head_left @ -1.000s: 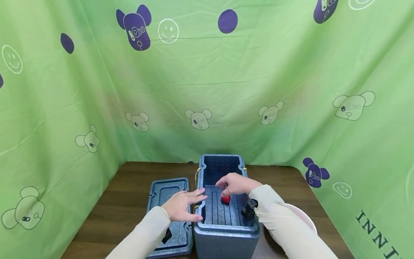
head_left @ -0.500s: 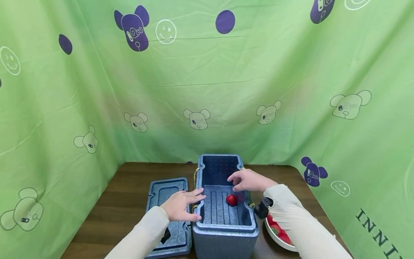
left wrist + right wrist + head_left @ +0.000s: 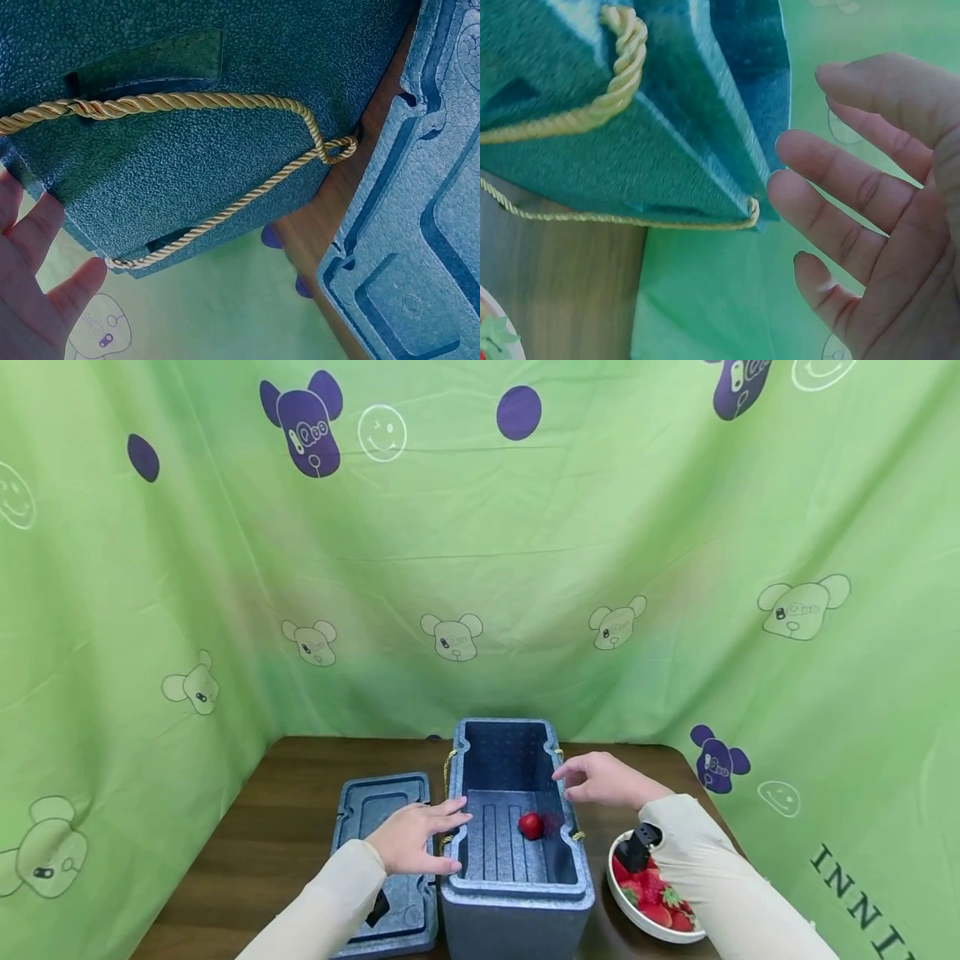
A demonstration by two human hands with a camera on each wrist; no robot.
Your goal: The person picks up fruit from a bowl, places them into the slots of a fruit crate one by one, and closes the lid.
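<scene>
A single red strawberry (image 3: 531,826) lies on the ribbed floor of a blue-grey foam cooler box (image 3: 517,927), towards its right wall. My left hand (image 3: 411,839) rests at the box's left rim with fingers spread. In the left wrist view its fingertips (image 3: 46,206) are right at the box's edge, near the gold rope (image 3: 187,103). My right hand (image 3: 606,779) hangs over the right rim, fingers loosely bent and holding nothing; the right wrist view shows its bare palm (image 3: 907,262). A white bowl (image 3: 626,906) of strawberries (image 3: 654,893) stands right of the box, partly covered by the right sleeve.
The box's lid (image 3: 382,793) lies on the wooden table (image 3: 255,843) to the left, partly under the left forearm. Rope loops hang along both sides of the box. A green printed curtain (image 3: 465,527) encloses the back and sides.
My right hand has moved right, from over the strawberry inside the box to the right rim. The strawberry stays behind on the box floor, and the bowl has come into view. The left hand keeps its place.
</scene>
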